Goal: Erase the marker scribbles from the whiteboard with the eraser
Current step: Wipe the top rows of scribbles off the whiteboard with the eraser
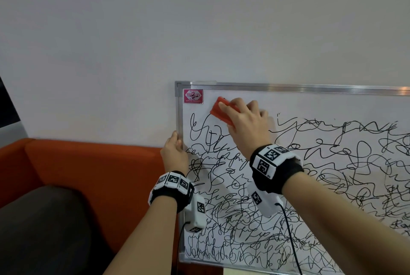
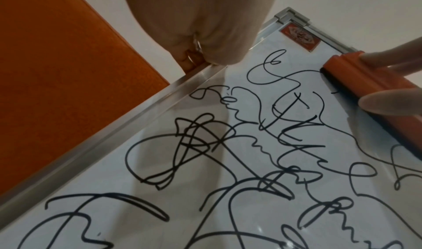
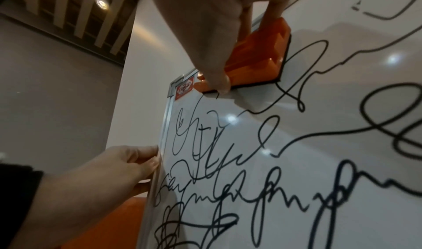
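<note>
Right hand [image 1: 244,119] grips eraser [image 1: 221,109] flat on whiteboard [image 1: 310,106]; left hand [image 1: 175,152] pinches frame edge; right wrist view alone shows black felt, seemingly touching scribbles [image 3: 285,90].

whiteboard [image 1: 310,106] open rightward, frame [image 1: 178,115] and sticker [image 1: 193,96] close left

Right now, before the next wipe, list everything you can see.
whiteboard: one, white with silver frame, leaning against the wall
scribbles: many, black, across most of the board; top strip bare
eraser: one, orange with dark pad, flat on the board near its top left corner
sticker: one, red, top left corner of the board
sofa: one, orange, left of the board
wall: one, pale grey, behind
wrist bands: two, black and white, one on each wrist
left hand: grips the board's left frame edge
right hand: holds the eraser
</note>
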### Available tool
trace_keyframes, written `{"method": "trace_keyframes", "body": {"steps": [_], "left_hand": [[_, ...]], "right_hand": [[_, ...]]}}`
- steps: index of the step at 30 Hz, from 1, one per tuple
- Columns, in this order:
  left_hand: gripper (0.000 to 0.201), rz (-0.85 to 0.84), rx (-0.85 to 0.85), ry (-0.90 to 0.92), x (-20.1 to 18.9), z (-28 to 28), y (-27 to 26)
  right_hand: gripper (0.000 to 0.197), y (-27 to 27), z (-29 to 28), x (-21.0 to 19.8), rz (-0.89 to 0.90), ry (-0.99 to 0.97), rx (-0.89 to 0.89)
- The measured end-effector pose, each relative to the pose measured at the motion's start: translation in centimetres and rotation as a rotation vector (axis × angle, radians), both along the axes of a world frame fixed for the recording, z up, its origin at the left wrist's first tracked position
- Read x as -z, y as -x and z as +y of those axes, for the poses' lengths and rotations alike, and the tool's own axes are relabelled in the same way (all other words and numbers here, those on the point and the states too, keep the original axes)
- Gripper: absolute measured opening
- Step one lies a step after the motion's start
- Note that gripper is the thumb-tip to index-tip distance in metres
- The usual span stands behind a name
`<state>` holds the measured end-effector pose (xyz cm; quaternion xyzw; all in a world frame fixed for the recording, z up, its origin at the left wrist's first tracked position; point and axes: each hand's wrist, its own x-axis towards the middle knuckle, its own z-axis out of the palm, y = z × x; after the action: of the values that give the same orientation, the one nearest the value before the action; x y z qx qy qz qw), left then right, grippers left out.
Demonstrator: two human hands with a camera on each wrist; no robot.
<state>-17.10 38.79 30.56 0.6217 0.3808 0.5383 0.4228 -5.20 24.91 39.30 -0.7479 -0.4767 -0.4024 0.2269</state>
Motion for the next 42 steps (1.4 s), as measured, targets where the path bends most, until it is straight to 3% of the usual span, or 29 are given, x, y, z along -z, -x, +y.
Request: {"method": "trace_keyframes", "body": {"steps": [6, 9, 12, 20, 32, 36, 40, 42], "left_hand": [[0.037, 0.107, -0.031, -0.087, 0.0, 0.0, 0.2], [0.037, 0.108, -0.037, -0.096, 0.0, 0.1, 0.2], [0.037, 0.11, -0.042, -0.102, -0.1, -0.1, 0.3], [0.036, 0.104, -0.041, -0.105, -0.2, 0.0, 0.2], [0.036, 0.101, -0.045, -0.094, -0.2, -0.1, 0.2], [0.037, 0.092, -0.039, -0.082, -0.2, -0.2, 0.2], [0.037, 0.115, -0.037, -0.089, -0.2, 0.0, 0.3], [0.037, 0.121, -0.033, -0.093, -0.3, 0.0, 0.4]], "right_hand": [[0.058, -0.6, -0.7, -0.2, 0.037, -0.056, 0.024], [0.058, -0.7, -0.9, 0.4, -0.045, 0.035, -0.042], [0.061, -1.5, -1.0, 0.3, 0.032, -0.074, -0.001], [0.062, -1.5, -1.4, 2.2, 0.049, -0.09, -0.008], [0.056, -0.3, -1.5, 2.2, 0.001, 0.049, -0.054], [0.057, -0.5, -0.9, 1.3, 0.117, -0.05, -0.021], [0.061, 0.3, 0.2, 2.2, -0.027, 0.061, -0.102], [0.061, -0.2, 0.6, 1.6, 0.004, -0.016, -0.073]]}}
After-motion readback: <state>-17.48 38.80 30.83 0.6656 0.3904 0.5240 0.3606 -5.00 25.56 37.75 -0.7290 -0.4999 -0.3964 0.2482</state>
